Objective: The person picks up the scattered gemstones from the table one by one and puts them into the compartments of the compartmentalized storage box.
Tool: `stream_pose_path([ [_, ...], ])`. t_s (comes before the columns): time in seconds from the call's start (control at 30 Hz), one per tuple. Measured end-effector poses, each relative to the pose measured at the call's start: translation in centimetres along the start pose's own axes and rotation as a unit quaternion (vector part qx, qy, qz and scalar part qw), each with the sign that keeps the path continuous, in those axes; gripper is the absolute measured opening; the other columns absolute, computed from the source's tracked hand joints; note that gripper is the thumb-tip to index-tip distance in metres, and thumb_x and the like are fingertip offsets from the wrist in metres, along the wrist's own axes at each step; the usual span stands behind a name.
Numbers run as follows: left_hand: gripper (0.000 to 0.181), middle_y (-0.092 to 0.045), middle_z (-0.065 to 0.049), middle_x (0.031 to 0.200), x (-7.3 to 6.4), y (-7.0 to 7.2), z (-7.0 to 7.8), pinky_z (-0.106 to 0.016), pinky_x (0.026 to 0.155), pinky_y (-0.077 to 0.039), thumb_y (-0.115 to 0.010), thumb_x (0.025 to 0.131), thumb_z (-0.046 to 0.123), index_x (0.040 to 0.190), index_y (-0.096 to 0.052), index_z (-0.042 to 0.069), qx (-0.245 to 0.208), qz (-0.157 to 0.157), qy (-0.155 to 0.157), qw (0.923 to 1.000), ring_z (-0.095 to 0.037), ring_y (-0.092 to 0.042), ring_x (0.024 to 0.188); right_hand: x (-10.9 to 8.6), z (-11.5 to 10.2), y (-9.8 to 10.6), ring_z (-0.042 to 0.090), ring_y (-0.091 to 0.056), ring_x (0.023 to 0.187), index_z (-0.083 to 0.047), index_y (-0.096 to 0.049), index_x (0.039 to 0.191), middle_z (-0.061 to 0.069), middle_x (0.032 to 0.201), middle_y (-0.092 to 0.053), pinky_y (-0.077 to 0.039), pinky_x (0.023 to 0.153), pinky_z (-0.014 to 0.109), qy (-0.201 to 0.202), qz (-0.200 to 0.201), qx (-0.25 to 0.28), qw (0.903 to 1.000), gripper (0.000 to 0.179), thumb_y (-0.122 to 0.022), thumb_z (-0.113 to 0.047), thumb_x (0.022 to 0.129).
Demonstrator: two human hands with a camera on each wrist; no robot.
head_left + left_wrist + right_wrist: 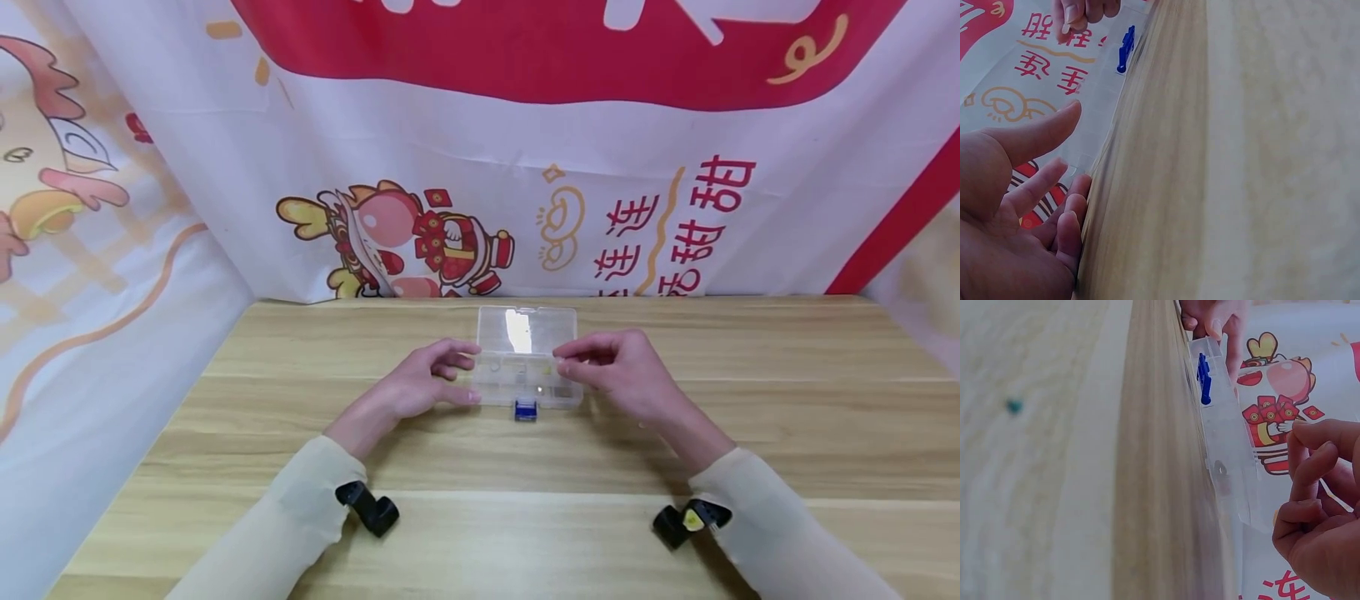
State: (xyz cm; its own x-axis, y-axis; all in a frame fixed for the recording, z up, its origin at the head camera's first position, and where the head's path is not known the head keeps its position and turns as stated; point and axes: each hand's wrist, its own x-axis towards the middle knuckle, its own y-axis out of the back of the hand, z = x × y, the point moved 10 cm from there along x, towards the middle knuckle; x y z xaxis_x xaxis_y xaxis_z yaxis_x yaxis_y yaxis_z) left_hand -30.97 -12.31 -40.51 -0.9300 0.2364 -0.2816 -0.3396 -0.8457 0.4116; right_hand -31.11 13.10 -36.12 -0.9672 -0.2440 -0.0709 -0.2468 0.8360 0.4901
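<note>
A clear plastic compartment box (491, 398) lies on the table with its see-through lid (555, 329) raised at the back. Its blue latch (526, 410) sticks out at the front. Beside the box's left end is my left hand (416, 383), its thumb and fingers extended with the tips at the wall. Over the right-hand compartments hovers my right hand (618, 371), fingers bent, thumb and forefinger tips close together; I cannot tell whether a tiny piece sits between them. Small pieces lie in some compartments, including a yellowish one (547, 369).
The wooden table (480, 542) runs back to a printed cloth backdrop (480, 133) with red lettering and cartoon figures. Each sleeve carries a black wrist camera, one on the left (369, 508) and one on the right (686, 521).
</note>
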Motion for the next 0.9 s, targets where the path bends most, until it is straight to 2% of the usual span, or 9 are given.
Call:
stream_pose_path([
  [0.27, 0.062, -0.063, -0.002, 0.143, 0.1, -0.1, 0.1, -0.043, 0.109, -0.042, -0.087, 0.089, 0.020, 0.145, -0.061, 0.029, -0.001, 0.000, 0.001, 1.0000, -0.026, -0.050, 0.125, 0.3, -0.2, -0.9, 0.022, -0.061, 0.094, -0.012, -0.080, 0.119, 0.007, 0.114, -0.077, -0.053, 0.073, 0.025, 0.002, -0.025, 0.001, 0.9997, 0.023, -0.078, -0.018, 0.097],
  [0.57, 0.062, -0.063, -0.004, 0.144, 0.2, -0.3, 0.1, -0.042, 0.108, -0.042, -0.086, 0.090, 0.022, 0.146, -0.061, 0.026, 0.001, -0.004, 0.000, 1.0000, -0.027, -0.049, 0.125, 0.9, -0.6, -2.0, 0.023, -0.061, 0.098, -0.015, -0.081, 0.118, 0.004, 0.111, -0.076, -0.053, 0.081, 0.031, 0.011, -0.047, -0.018, 0.9987, 0.021, -0.077, -0.018, 0.097],
  [0.9, 0.062, -0.063, -0.001, 0.144, 0.1, -0.2, 0.1, -0.045, 0.112, -0.042, -0.087, 0.090, 0.023, 0.146, -0.060, 0.029, -0.001, -0.002, 0.002, 1.0000, -0.027, -0.050, 0.127, 1.1, -2.0, -4.0, 0.021, -0.059, 0.089, -0.014, -0.083, 0.113, 0.003, 0.106, -0.078, -0.050, 0.073, 0.027, 0.053, -0.084, -0.048, 0.9939, 0.016, -0.077, -0.015, 0.097],
])
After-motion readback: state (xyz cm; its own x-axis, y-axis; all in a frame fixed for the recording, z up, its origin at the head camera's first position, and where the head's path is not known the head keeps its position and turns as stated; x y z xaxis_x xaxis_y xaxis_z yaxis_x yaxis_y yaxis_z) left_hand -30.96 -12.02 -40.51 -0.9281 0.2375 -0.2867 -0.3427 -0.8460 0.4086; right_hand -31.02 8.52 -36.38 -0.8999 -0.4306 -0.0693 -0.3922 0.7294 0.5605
